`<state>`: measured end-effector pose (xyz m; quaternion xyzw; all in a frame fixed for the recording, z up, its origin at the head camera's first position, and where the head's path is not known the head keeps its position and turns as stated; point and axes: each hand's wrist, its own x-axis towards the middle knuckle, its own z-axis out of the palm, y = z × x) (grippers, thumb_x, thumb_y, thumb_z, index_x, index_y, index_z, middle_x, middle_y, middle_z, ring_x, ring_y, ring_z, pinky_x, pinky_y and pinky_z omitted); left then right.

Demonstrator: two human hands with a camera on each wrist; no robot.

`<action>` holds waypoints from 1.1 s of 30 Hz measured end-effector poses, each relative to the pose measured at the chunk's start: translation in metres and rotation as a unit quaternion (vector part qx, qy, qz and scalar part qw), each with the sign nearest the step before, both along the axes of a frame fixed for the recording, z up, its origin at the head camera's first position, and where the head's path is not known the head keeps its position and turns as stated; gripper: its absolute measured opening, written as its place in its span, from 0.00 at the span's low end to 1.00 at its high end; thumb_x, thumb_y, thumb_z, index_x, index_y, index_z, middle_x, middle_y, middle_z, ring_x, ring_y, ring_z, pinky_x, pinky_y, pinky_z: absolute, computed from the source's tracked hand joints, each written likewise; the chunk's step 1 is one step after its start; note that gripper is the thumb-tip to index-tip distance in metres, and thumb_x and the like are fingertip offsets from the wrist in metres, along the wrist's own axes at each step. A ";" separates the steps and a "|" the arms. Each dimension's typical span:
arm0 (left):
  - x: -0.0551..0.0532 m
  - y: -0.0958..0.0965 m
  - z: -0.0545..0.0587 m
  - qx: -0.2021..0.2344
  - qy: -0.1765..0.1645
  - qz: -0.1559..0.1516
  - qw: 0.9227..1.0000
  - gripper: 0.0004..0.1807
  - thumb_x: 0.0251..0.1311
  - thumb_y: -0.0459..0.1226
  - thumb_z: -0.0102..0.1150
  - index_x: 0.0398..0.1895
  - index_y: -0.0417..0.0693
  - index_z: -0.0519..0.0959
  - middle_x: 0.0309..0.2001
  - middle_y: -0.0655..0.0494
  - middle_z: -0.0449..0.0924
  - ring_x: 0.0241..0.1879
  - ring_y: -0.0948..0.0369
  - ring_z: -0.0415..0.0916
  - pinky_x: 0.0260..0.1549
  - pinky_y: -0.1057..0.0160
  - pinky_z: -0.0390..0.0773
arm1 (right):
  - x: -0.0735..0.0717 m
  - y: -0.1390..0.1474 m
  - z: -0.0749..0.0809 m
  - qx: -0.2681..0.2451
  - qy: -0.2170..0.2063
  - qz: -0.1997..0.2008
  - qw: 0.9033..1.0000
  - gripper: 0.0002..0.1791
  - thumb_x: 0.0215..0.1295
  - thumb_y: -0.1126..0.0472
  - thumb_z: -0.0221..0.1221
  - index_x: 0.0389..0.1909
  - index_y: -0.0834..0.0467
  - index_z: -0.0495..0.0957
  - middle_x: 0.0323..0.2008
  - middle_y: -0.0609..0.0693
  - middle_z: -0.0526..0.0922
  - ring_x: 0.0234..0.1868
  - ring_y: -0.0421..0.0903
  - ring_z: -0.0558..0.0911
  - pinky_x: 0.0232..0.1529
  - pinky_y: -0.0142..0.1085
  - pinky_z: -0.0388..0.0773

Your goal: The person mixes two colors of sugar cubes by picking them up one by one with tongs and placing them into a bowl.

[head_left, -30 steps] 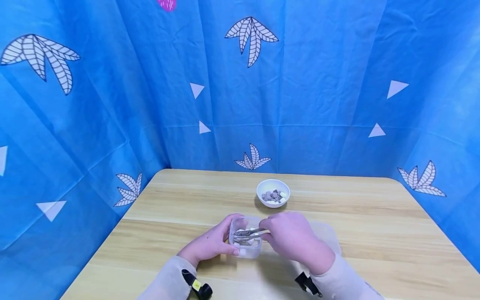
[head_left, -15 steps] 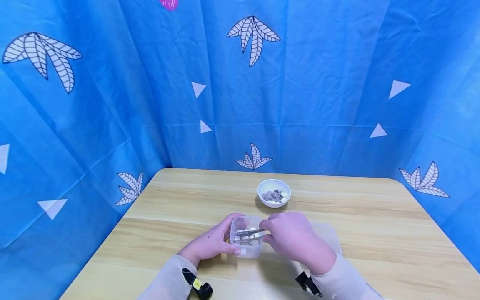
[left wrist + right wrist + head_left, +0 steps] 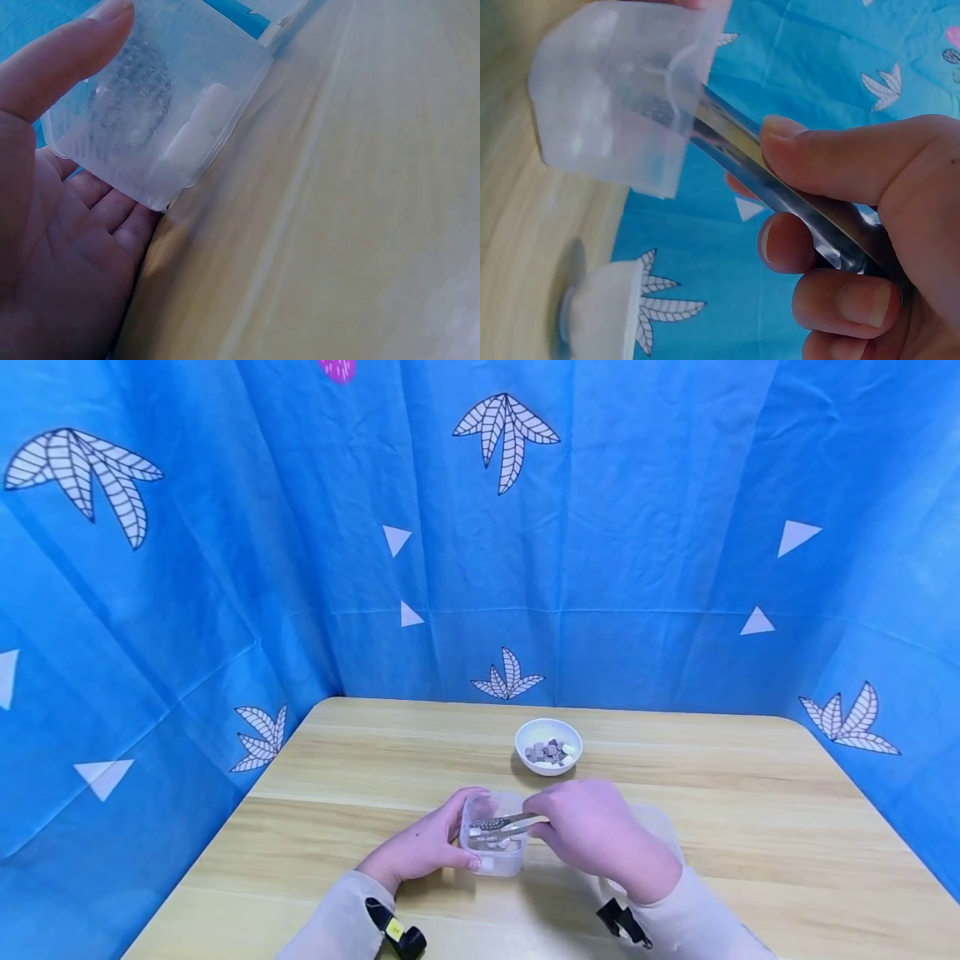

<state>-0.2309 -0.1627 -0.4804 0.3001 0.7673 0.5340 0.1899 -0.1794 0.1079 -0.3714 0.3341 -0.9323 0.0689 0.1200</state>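
In the head view my left hand (image 3: 420, 850) holds a small clear plastic box (image 3: 500, 865) at its left side, thumb on the near wall and fingers at the far side. Pale pieces (image 3: 191, 131) lie inside it, seen through the wall in the left wrist view. My right hand (image 3: 588, 828) grips metal tongs (image 3: 799, 214) between thumb and curled fingers. The tongs' perforated tips (image 3: 491, 823) reach down into the box among the pieces, where the plastic blurs them in both wrist views.
Behind the box stands a white bowl (image 3: 529, 728) with brownish and white pieces in it. A flat translucent plastic item (image 3: 660, 827) lies partly under my right hand and forearm. The wooden table (image 3: 750, 810) backs onto a blue patterned curtain (image 3: 637, 543).
My right hand has shifted slightly right and away from me, and the tongs' tips have moved a little inside the box. The left hand and box stay in place.
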 end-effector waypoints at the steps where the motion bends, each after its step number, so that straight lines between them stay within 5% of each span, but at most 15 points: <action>1: 0.000 0.000 0.000 0.001 0.003 -0.001 1.000 0.52 0.52 0.41 0.73 0.78 0.56 0.53 0.72 0.58 0.66 0.72 0.59 0.61 0.71 0.61 0.56 | 0.000 0.002 0.002 -0.006 -0.001 0.000 1.000 0.05 0.59 0.53 0.71 0.34 0.44 0.85 0.32 0.36 0.85 0.24 0.38 0.76 0.20 0.36 0.69; 10: 0.002 0.001 0.002 0.018 -0.016 -0.010 1.000 0.52 0.55 0.38 0.72 0.79 0.52 0.50 0.72 0.59 0.65 0.72 0.59 0.61 0.71 0.63 0.56 | -0.003 0.023 0.015 -0.056 0.006 0.017 0.998 0.07 0.62 0.53 0.70 0.41 0.45 0.87 0.28 0.33 0.81 0.23 0.32 0.70 0.21 0.31 0.68; 16: 0.003 0.000 0.002 0.006 -0.017 0.002 1.000 0.51 0.55 0.40 0.72 0.78 0.60 0.51 0.72 0.59 0.65 0.73 0.59 0.59 0.71 0.65 0.55 | -0.009 0.041 0.024 -0.083 0.006 0.009 0.996 0.11 0.65 0.53 0.67 0.47 0.48 0.87 0.27 0.32 0.78 0.24 0.31 0.70 0.25 0.32 0.72; 23: 0.001 -0.001 -0.001 0.014 -0.016 -0.007 1.000 0.54 0.55 0.38 0.72 0.80 0.49 0.48 0.73 0.54 0.62 0.72 0.59 0.61 0.69 0.67 0.59 | -0.022 0.065 0.027 -0.108 0.008 -0.042 0.993 0.09 0.67 0.53 0.66 0.46 0.47 0.87 0.32 0.35 0.82 0.26 0.34 0.72 0.28 0.36 0.73; 33: 0.001 0.000 -0.001 0.010 -0.013 -0.002 1.000 0.54 0.55 0.39 0.73 0.80 0.48 0.48 0.72 0.55 0.63 0.73 0.58 0.59 0.69 0.69 0.58 | -0.034 0.087 0.025 -0.087 -0.005 -0.131 0.988 0.06 0.67 0.54 0.65 0.42 0.45 0.86 0.28 0.37 0.82 0.25 0.39 0.74 0.22 0.39 0.70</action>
